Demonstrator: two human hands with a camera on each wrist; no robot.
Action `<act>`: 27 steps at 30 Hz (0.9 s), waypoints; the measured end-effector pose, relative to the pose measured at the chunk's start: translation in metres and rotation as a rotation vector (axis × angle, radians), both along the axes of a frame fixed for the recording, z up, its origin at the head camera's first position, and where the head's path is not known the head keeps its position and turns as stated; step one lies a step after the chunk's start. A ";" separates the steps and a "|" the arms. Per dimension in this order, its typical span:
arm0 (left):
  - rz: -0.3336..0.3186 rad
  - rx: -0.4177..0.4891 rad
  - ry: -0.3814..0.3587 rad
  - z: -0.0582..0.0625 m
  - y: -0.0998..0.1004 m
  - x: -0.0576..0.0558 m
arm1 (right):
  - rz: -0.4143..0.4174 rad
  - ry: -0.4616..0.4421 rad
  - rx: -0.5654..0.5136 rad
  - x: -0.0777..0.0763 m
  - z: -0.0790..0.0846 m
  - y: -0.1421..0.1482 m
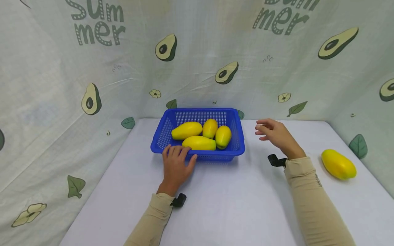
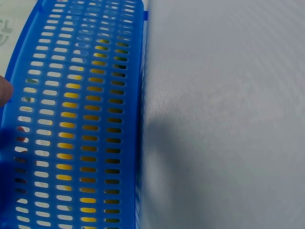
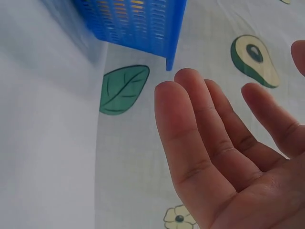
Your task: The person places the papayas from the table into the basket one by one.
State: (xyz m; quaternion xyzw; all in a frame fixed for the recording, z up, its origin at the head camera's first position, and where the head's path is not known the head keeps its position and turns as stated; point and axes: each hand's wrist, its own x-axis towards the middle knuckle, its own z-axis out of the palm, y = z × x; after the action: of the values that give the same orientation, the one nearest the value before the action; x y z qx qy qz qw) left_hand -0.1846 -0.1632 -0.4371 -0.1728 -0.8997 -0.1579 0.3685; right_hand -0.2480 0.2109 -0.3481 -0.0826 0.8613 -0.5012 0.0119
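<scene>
A blue plastic basket (image 1: 197, 156) with slotted walls stands towards the back of the white table. Inside lie several smooth yellow fruits (image 1: 200, 142), mango- or papaya-like, some greenish at the end. My left hand (image 1: 176, 165) grips the basket's front rim, its fingers hooked over the edge and its thumb on the near side. In the left wrist view the basket's slotted wall (image 2: 71, 119) fills the left part, with yellow showing through. My right hand (image 1: 275, 135) is held apart from the basket, to its right, with nothing in it; its fingers (image 3: 174, 124) are loosely extended.
Another yellow fruit (image 1: 338, 164) lies on the table at the right, beyond my right forearm. A pale cloth (image 1: 197, 68) printed with avocados and leaves hangs behind and beside the white table (image 1: 234, 205). Each wrist wears a small black camera (image 1: 179, 200).
</scene>
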 end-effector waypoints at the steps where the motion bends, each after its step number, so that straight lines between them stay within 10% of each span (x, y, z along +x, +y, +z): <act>1: -0.001 0.002 -0.002 0.000 0.000 0.000 | -0.003 0.005 0.009 0.001 0.000 0.002; 27: -0.001 0.001 0.003 0.001 0.000 0.000 | -0.089 0.049 0.327 0.045 -0.018 0.073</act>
State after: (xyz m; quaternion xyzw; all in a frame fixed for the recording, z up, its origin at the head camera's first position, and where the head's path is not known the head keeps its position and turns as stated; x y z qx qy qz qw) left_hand -0.1848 -0.1633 -0.4362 -0.1730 -0.8989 -0.1584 0.3700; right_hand -0.2029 0.2839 -0.3662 -0.0537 0.9342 -0.3522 -0.0180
